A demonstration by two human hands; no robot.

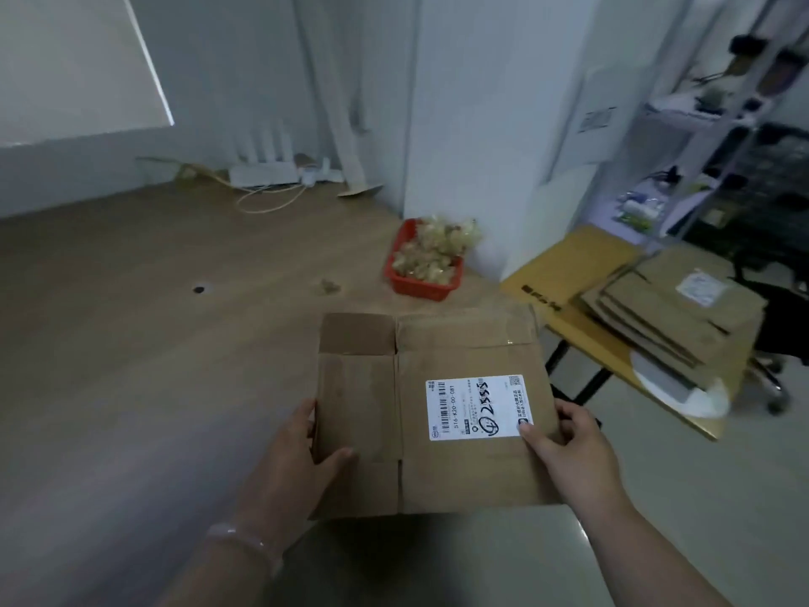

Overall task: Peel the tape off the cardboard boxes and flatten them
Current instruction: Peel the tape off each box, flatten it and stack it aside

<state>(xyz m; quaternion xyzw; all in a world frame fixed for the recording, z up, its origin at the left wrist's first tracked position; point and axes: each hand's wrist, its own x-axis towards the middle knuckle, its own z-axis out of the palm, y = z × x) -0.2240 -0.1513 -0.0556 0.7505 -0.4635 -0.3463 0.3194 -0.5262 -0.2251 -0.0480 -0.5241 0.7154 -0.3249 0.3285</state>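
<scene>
Holding the box (437,414) flat between both hands, the person has it low in the middle of the view, its open flaps pointing to 12 o'clock. The left hand (293,457) pinches the 9 o'clock edge, thumb on the top face and fingers out of sight beneath. The right hand (569,453) grips the 3 o'clock edge, its thumb pressing a corner of the label (479,407). Both holds are at the edges only, so the sheet could sag or slip out if one hand lets go early. The folds look soft, and the box may spring back open once pressure is off. A glossy patch near the far flap may be leftover tape, though it is too blurred to tell; if so, flattening would trap it. At 2 o'clock a stack (674,308) of flattened boxes lies fanned on a yellow table (547,273). Another box dropped carelessly there could push the uneven pile toward the table's edge. At 12 o'clock a red basket (420,286) is heaped with tape (433,251), and more thrown on top would likely spill onto the floor.
</scene>
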